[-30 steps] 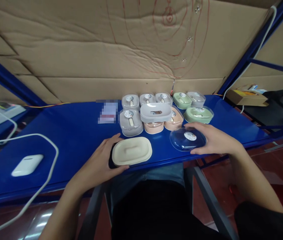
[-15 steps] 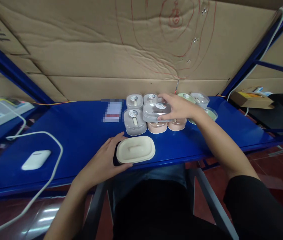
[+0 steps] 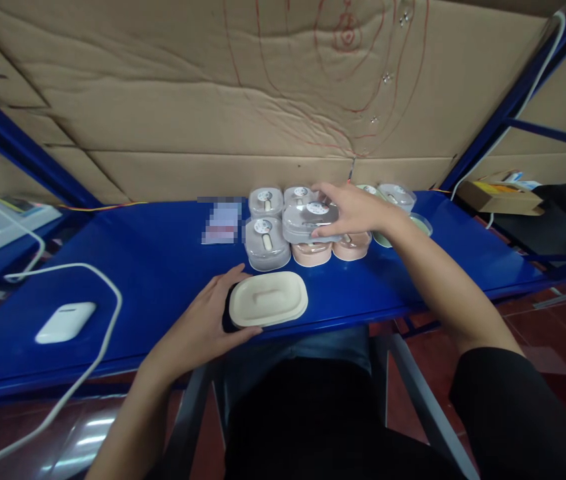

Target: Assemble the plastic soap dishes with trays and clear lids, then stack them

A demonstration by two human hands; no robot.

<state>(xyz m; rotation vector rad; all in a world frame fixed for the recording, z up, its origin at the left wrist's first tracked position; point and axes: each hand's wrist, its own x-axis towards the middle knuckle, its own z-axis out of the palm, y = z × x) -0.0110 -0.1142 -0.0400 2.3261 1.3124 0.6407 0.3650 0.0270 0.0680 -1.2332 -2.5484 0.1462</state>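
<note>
My left hand (image 3: 213,307) is curled around the left end of a cream oval tray (image 3: 269,299) with a raised bar in its middle, near the table's front edge. Thumb and fingers grip it from opposite sides, with a dark patch between palm and tray. A grey box with a clear lid and a round label (image 3: 307,223) is in my right hand (image 3: 355,212), thumb in front and fingers behind. That box is above two peach boxes (image 3: 313,254); whether it rests on them I cannot tell. Similar grey boxes (image 3: 267,247) stand to its left and behind.
Further right are a green box (image 3: 420,227) and another clear-lidded box (image 3: 397,196). A blurred-out flat item (image 3: 223,223) lies left of the boxes. On the blue table (image 3: 163,240) are a white earphone case (image 3: 66,323) and a white cable (image 3: 117,307). Cardboard (image 3: 187,120) stands behind.
</note>
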